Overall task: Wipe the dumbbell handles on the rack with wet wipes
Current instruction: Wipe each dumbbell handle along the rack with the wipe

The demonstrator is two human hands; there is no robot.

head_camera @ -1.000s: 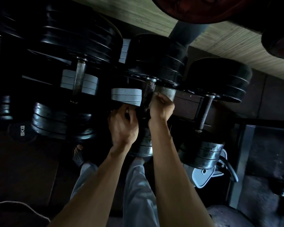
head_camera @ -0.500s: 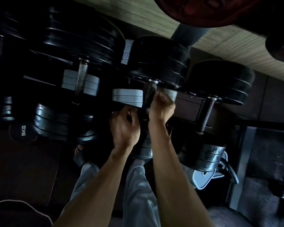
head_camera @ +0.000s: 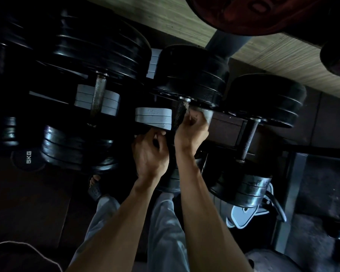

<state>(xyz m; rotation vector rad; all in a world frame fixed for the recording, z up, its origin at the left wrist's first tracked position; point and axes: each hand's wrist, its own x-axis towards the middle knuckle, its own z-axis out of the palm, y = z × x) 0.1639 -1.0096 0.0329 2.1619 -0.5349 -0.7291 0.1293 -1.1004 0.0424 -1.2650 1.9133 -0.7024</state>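
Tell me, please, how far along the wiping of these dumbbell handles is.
Nothing shows as clearly finished; no handle's cleanliness can be judged in this dim view. In hand: both the left hand and right hand grip the middle dumbbell handle. Seemingly left: the left handle and right handle, both untouched.

Both hands reach to the middle dumbbell's knurled handle [head_camera: 181,112]. The right hand [head_camera: 190,132] curls round the handle, its fingers [head_camera: 193,116] pressing a pale wet wipe [head_camera: 205,114] against it. The left hand [head_camera: 149,154] grips just beside, lower on the bar. Black plates [head_camera: 192,75] sit beyond the fingers; grey plates [head_camera: 153,118] lie left of them.
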